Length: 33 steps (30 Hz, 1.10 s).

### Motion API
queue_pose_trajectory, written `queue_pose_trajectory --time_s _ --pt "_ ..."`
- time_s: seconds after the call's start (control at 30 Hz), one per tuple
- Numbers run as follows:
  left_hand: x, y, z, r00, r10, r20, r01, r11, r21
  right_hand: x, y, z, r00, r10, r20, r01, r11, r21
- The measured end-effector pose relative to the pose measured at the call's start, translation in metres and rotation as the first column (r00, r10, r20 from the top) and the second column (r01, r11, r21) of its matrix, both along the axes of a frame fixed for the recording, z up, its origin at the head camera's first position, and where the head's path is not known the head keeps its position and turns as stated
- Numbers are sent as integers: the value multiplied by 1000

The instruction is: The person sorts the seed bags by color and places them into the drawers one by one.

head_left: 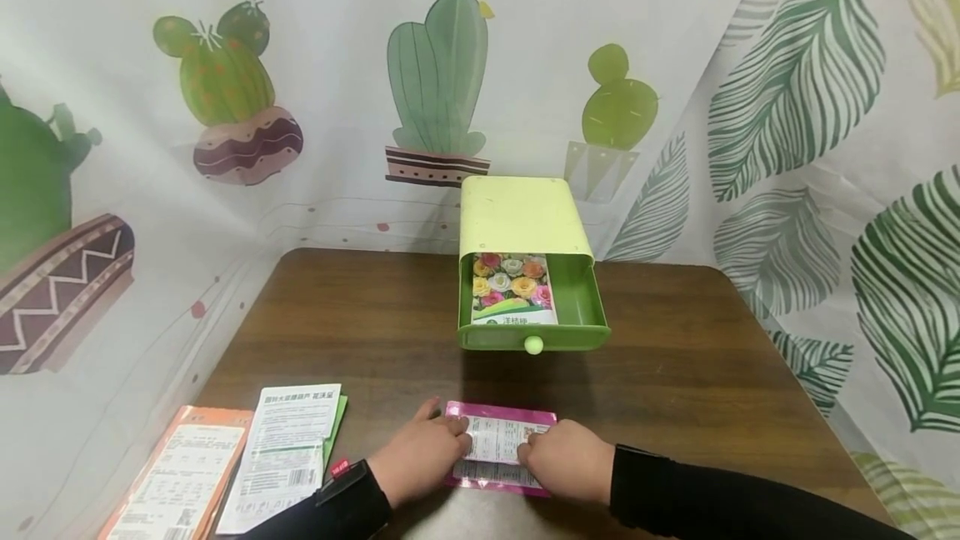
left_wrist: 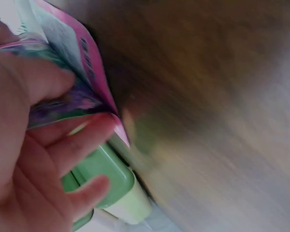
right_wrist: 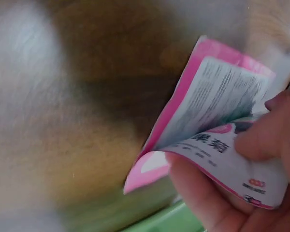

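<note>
Both hands hold a pink-edged seed packet [head_left: 495,440], its printed back facing up near the table's front. My left hand [head_left: 423,452] pinches its left side; in the left wrist view the thumb lies on the purple-flowered front and fingers reach behind. My right hand [head_left: 570,461] pinches the right side, thumb on the white printed face in the right wrist view. Between the hands the packet [right_wrist: 227,87] bends into a fold, one flap curling up over the other. Beyond it stands a light-green box [head_left: 519,215] with its green drawer [head_left: 579,294] pulled out.
Inside the drawer lies a flower seed packet [head_left: 513,286] with a colourful rose-like picture. At the front left, a white packet [head_left: 281,440] with a green one beneath lies beside an orange-edged packet [head_left: 183,473]. A cactus-print cloth [head_left: 337,90] hangs behind the wooden table [head_left: 360,315].
</note>
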<state>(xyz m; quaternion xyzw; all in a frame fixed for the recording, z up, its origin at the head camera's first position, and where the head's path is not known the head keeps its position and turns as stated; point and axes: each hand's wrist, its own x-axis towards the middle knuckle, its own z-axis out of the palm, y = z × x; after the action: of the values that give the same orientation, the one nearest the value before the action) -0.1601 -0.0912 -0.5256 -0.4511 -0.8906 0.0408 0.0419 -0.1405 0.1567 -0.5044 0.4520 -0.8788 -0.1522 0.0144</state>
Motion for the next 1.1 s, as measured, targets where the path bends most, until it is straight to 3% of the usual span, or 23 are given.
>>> queue_pose_trajectory --time_s 0.23,0.47,0.57,0.67,0.9,1.03,1.1 --pt "-2 -12 -3 993 -78 -93 83 995 49 3 1 4 997 72 -1 -72 996 -58" --pt "-4 -20 1 979 -90 -181 128 970 209 3 2 13 981 110 -158 -139 972 -187" --pt "-6 -22 6 970 -72 -232 145 939 312 3 3 24 975 107 -194 -154 957 -246" --pt "-7 -26 16 970 -58 -238 153 901 405 2 3 39 979 95 -181 -147 944 -296" --pt "-5 -38 44 971 -97 -218 193 854 482 4 6 73 990 80 -118 -122 899 -420" --pt "1 -41 60 990 -84 -117 137 798 587 6 10 94 995 92 -39 -99 833 -544" --pt "4 -42 67 995 -59 -77 95 749 655 7 12 105 995 96 34 -54 787 -614"
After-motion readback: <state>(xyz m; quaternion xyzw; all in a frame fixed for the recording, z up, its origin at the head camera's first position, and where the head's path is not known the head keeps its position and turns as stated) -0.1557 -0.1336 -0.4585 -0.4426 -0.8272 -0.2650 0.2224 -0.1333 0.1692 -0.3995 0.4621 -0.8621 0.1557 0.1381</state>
